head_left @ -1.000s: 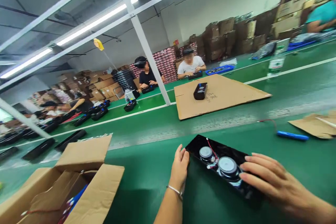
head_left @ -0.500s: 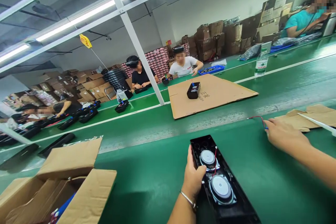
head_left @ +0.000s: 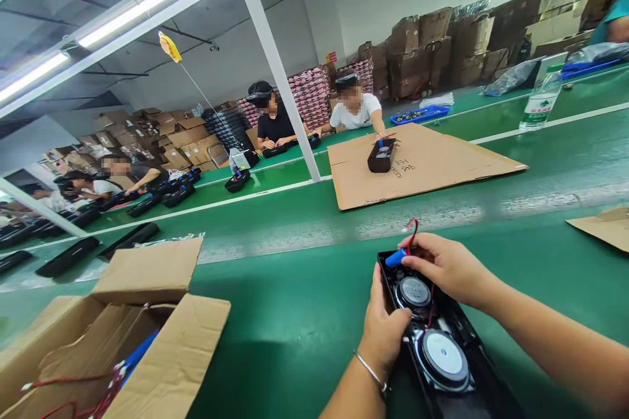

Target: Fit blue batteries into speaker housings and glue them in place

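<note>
A long black speaker housing (head_left: 484,383) lies tilted in front of me, with two round speaker drivers (head_left: 445,352) in it and a thin red wire between them. My left hand (head_left: 386,327) is closed on its left edge, thumb over the rim near the upper driver. At the far end, my right hand (head_left: 442,268) pinches a blue cylindrical battery (head_left: 396,258) with red and black leads. The battery's front end is at the housing's top corner; whether it rests on the bottom cannot be seen.
An open cardboard box (head_left: 147,281) with blue batteries and red wires stands left. Ahead, a cardboard sheet (head_left: 442,157) bears another speaker housing (head_left: 381,156), touched by a co-worker's hand. A water bottle (head_left: 540,101) stands beyond. More black housings (head_left: 69,256) lie far left.
My right hand has come left from beside the torn cardboard to the housing's far end, bringing the battery. The view has shifted right. A co-worker has reached to the housing on the sheet.
</note>
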{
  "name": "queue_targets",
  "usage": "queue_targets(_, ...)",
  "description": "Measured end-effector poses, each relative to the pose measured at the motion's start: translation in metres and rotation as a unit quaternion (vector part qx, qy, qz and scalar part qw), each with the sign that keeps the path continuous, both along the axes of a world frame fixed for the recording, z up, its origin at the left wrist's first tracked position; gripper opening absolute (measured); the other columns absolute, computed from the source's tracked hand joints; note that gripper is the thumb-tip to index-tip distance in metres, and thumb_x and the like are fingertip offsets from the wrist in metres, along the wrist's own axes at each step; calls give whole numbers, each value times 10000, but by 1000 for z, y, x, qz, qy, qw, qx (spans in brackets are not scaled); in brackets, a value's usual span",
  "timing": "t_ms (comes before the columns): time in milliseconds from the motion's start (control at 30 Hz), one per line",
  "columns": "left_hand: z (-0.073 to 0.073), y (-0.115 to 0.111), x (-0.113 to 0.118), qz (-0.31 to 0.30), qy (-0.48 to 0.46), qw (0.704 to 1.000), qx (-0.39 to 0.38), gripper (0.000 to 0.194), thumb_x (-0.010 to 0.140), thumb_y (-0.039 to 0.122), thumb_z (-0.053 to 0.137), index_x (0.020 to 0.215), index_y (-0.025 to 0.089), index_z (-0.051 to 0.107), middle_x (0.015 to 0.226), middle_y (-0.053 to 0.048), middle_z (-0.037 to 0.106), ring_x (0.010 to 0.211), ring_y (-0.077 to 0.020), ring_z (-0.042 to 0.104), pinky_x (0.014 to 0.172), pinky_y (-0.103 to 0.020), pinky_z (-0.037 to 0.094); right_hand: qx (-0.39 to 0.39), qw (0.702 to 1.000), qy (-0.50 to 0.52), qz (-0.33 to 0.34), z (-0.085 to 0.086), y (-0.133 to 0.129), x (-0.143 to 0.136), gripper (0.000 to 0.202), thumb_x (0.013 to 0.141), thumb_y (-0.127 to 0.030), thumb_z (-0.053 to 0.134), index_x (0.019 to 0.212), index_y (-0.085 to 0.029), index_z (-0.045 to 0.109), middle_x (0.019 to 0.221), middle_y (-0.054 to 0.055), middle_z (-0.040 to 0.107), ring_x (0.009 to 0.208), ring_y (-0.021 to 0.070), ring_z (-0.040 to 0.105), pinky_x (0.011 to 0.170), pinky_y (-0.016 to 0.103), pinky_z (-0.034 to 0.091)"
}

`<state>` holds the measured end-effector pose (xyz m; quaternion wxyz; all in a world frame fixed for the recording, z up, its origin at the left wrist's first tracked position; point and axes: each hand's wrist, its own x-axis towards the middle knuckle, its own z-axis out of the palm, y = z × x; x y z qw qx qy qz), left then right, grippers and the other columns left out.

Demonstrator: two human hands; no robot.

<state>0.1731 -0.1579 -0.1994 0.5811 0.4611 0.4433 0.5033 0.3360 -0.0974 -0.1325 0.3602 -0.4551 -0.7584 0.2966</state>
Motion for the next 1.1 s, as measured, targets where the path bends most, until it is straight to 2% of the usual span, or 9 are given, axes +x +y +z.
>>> queue_targets(67, -2, 1, 2, 11, -1, 1000, 18, 862, 605, 209, 669, 1371, 279, 279, 1386, 10, 385, 1290, -264, 311, 1099, -358, 227, 8, 1000, -25, -1, 0, 1, -10, 240, 810, -407, 500, 939, -212, 556, 887, 20, 602, 799, 163, 568, 727, 284, 477)
queue_targets(200, -3, 0, 5, 22, 1, 1000, 12, 866, 612, 178, 641, 1383, 261, 256, 1400, -17, 363, 1297, -268, 296, 1101, -372, 210, 33, 996, -84, 13, -3, 6, -12, 206, 806, -378, 491, 893, -205, 564, 871, 32, 587, 808, 185, 540, 728, 317, 438)
queue_targets(500, 13, -5, -2, 8, 14, 1000, 6, 884, 584, 138, 632, 1384, 241, 270, 1400, -25, 362, 1304, -285, 278, 1104, -378, 206, 67, 984, -160, 42, -10, 20, -17, 136, 827, -318, 536, 861, -225, 628, 876, 10, 582, 853, 166, 533, 770, 295, 424)
queue_targets(700, 13, -4, 0, -6, -13, 1000, 12, 886, 596, 147, 628, 1391, 242, 247, 1409, -15, 344, 1306, -281, 278, 1100, -385, 226, 86, 977, -193, 27, -14, 23, -17, 132, 835, -333, 563, 863, -231, 643, 870, 6, 571, 829, 158, 528, 753, 287, 419)
queue_targets(1000, -2, 2, 4, 10, -59, 998, -4, 915, 562, 114, 630, 1388, 221, 252, 1406, -31, 353, 1300, -280, 289, 1092, -357, 236, 139, 963, -230, -11, -11, 20, -24, 187, 771, -409, 634, 840, -241, 679, 774, 21, 585, 755, 195, 499, 747, 352, 384)
queue_targets(1100, 2, 2, 4, 6, -76, 997, -7, 906, 547, 121, 644, 1375, 216, 287, 1391, -33, 378, 1294, -279, 301, 1092, -361, 234, 143, 966, -213, -36, -10, 21, -2, 214, 804, -438, 585, 913, -278, 677, 865, -2, 612, 824, 179, 525, 780, 313, 401)
